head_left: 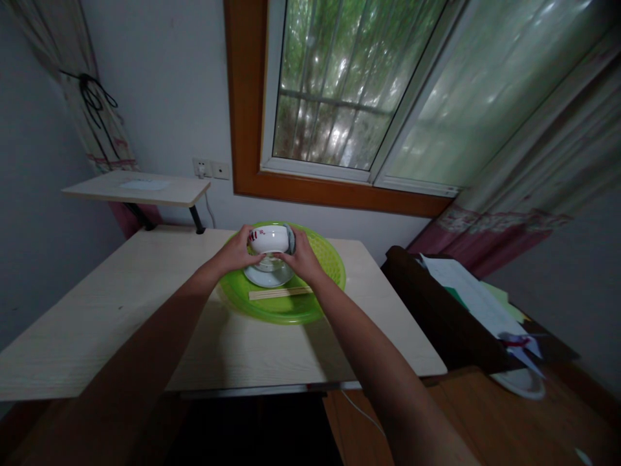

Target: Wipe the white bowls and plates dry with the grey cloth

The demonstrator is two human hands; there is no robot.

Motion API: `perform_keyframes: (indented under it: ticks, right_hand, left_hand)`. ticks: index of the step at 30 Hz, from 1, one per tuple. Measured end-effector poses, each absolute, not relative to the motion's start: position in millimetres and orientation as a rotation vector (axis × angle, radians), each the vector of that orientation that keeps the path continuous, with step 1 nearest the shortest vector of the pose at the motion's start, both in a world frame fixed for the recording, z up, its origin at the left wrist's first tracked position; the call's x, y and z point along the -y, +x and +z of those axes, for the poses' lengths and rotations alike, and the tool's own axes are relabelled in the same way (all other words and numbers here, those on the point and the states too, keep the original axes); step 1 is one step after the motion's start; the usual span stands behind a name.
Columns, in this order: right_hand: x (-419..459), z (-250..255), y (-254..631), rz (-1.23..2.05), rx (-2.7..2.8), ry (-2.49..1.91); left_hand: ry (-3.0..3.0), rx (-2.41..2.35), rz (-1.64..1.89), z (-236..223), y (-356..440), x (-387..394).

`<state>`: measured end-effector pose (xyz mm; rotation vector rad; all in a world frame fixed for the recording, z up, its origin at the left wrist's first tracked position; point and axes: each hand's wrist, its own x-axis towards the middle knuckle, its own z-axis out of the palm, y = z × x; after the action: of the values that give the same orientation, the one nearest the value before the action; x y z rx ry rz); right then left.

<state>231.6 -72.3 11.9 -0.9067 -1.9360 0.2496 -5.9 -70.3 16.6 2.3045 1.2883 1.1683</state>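
Observation:
A white bowl [270,239] with red markings is held up between my two hands, over the green tray. My left hand [237,250] grips its left side, thumb under the base. On the other side my right hand [303,256] is closed on the bowl, with a grey-green cloth [291,238] between palm and bowl wall. Right below is a clear or pale dish [270,263], mostly hidden by the bowl and thumbs. It appears to rest on a white plate [268,278]. Light wooden chopsticks [276,294] lie in front of the plate on the round green tray [286,317].
The tray stands on a pale wooden table [145,304]. A small raised shelf [92,186] with a paper on it is at the back left. Beyond the table's right edge are a dark brown piece of furniture [431,310] and papers [470,294]. A window [349,97] is behind.

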Motion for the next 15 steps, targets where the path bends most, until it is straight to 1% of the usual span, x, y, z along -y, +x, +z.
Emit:
perform_keyframes:
  ticks: [7, 15]
  right_hand:
    - [77.4, 19.0, 230.6, 0.167, 2.052, -0.890]
    - [78.6, 16.3, 226.8, 0.090, 2.119, -0.904]
  left_hand:
    - [2.437, -1.239, 1.146, 18.1, -5.1, 71.5]
    - [2.387, -1.422, 1.072, 19.4, -3.0, 74.1]
